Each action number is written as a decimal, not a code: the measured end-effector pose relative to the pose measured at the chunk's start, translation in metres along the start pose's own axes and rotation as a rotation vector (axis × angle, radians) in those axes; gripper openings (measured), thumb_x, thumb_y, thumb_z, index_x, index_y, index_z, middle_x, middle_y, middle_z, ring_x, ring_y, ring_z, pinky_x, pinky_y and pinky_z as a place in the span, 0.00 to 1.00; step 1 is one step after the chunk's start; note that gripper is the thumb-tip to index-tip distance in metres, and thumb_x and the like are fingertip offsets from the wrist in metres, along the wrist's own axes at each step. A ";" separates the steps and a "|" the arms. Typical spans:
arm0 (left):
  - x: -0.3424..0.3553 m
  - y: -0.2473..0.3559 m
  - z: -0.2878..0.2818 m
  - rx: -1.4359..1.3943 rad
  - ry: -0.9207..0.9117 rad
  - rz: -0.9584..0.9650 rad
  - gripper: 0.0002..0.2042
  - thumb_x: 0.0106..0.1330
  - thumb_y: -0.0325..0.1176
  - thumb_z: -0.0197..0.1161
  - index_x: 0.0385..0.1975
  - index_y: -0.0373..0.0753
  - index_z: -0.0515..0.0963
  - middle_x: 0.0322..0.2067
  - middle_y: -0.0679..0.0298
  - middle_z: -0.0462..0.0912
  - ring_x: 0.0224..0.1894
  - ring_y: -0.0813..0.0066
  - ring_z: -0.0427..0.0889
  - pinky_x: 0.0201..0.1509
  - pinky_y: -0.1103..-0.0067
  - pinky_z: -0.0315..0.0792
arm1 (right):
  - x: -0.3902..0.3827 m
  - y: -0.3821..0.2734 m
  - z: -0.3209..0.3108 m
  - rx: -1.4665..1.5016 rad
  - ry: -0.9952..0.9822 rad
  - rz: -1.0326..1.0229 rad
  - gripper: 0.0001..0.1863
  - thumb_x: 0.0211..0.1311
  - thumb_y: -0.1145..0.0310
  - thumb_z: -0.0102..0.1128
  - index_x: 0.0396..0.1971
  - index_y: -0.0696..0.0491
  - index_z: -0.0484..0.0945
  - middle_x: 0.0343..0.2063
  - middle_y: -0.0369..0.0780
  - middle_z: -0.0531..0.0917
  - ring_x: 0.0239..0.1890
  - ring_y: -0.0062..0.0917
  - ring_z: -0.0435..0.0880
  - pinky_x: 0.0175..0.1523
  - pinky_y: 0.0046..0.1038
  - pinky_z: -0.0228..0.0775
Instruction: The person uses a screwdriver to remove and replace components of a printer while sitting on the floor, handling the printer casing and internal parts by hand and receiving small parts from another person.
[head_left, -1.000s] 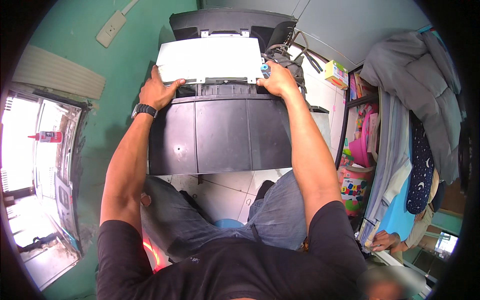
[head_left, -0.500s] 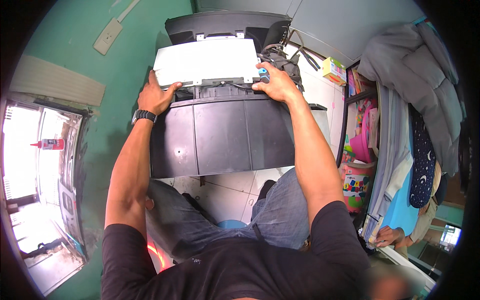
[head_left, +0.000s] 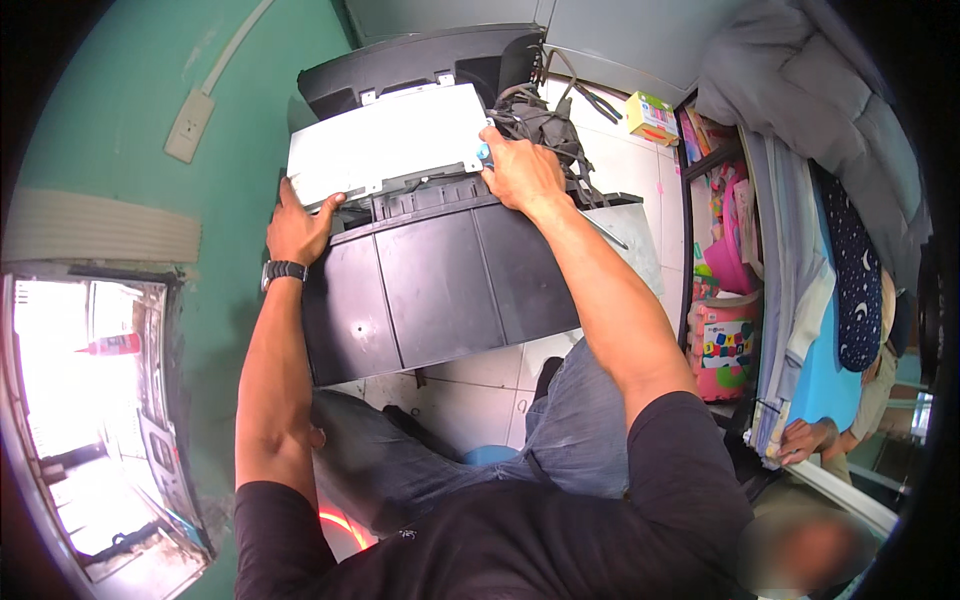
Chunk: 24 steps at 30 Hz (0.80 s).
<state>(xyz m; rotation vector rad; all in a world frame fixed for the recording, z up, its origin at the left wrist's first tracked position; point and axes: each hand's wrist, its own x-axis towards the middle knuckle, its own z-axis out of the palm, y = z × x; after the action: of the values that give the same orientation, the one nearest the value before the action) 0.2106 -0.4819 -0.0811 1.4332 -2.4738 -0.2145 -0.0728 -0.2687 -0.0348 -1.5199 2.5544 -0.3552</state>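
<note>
And here we are, the white rectangular panel (head_left: 390, 132) lying in the upper centre-left of the frame, set between the broad black plastic housing (head_left: 435, 285) nearer the body and the black upper casing (head_left: 430, 62) beyond it. Progress so far: the panel looks placed along the housing's ribbed edge, metal tabs (head_left: 374, 187) showing, yet no fastened screw can be made out, so the work reads as part-way, with securing or freeing those tabs possibly outstanding. Now the hands! The left hand (head_left: 296, 232) grasps the panel's near left corner, thumb along the near edge, fingers up the side, its forearm rising almost straight from the lower left, black wristwatch (head_left: 284, 272) on the wrist. Across the way, the right hand (head_left: 525, 178) comes in on a long slant from the lower right, wrist bent inward, fingertips at the panel's right end, and what looks like a blue-ended screwdriver (head_left: 484, 153) is clasped in the palm (its thin shaft seems to peep out past the wrist). Just beyond those knuckles sits a tangle of dark cables (head_left: 545, 125).
</note>
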 end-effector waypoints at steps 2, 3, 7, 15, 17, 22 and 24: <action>0.000 0.001 -0.003 -0.012 0.012 0.014 0.56 0.58 0.75 0.61 0.70 0.27 0.60 0.51 0.33 0.82 0.53 0.35 0.83 0.56 0.54 0.77 | 0.000 -0.003 0.003 -0.007 0.020 0.024 0.23 0.65 0.61 0.66 0.57 0.50 0.73 0.37 0.51 0.89 0.43 0.49 0.89 0.48 0.47 0.82; -0.002 0.004 -0.005 -0.008 -0.002 0.002 0.56 0.58 0.75 0.61 0.70 0.27 0.60 0.51 0.33 0.82 0.53 0.35 0.83 0.56 0.54 0.77 | 0.000 -0.002 0.004 -0.003 0.023 0.030 0.23 0.65 0.61 0.66 0.57 0.50 0.73 0.37 0.51 0.89 0.43 0.49 0.89 0.48 0.47 0.82; 0.001 0.005 -0.007 0.014 -0.079 -0.064 0.58 0.56 0.76 0.62 0.72 0.28 0.57 0.55 0.35 0.80 0.57 0.37 0.81 0.59 0.54 0.76 | 0.006 0.006 0.000 0.050 0.001 0.043 0.23 0.65 0.60 0.67 0.57 0.50 0.72 0.38 0.51 0.89 0.45 0.51 0.88 0.50 0.49 0.80; 0.005 0.007 -0.007 0.026 -0.114 -0.078 0.59 0.55 0.76 0.63 0.72 0.27 0.56 0.49 0.36 0.84 0.53 0.39 0.84 0.57 0.54 0.77 | 0.016 0.012 0.003 0.034 -0.067 -0.036 0.24 0.64 0.66 0.65 0.59 0.49 0.72 0.40 0.52 0.88 0.47 0.49 0.88 0.51 0.48 0.80; 0.005 0.006 -0.004 0.067 -0.180 -0.115 0.61 0.54 0.76 0.65 0.73 0.27 0.55 0.48 0.36 0.84 0.52 0.39 0.85 0.55 0.55 0.79 | 0.018 0.004 0.009 -0.048 -0.082 -0.025 0.22 0.62 0.70 0.66 0.55 0.50 0.73 0.38 0.52 0.88 0.45 0.48 0.89 0.49 0.48 0.81; 0.010 0.010 0.001 0.055 -0.225 -0.109 0.62 0.52 0.75 0.67 0.73 0.26 0.54 0.48 0.36 0.84 0.52 0.39 0.85 0.55 0.56 0.79 | 0.028 0.017 0.019 -0.039 -0.076 0.020 0.24 0.57 0.72 0.69 0.54 0.51 0.74 0.39 0.51 0.88 0.45 0.47 0.89 0.48 0.47 0.81; 0.013 0.010 0.001 0.053 -0.230 -0.097 0.62 0.51 0.75 0.68 0.72 0.27 0.55 0.47 0.36 0.84 0.53 0.38 0.84 0.56 0.56 0.79 | 0.028 0.019 0.014 -0.018 -0.111 0.034 0.27 0.55 0.71 0.72 0.56 0.51 0.75 0.41 0.51 0.88 0.48 0.47 0.88 0.50 0.47 0.81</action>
<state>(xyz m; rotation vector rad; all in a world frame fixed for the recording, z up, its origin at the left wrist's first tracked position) 0.1955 -0.4881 -0.0770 1.6354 -2.6086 -0.3540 -0.0992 -0.2864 -0.0537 -1.4572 2.5005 -0.2371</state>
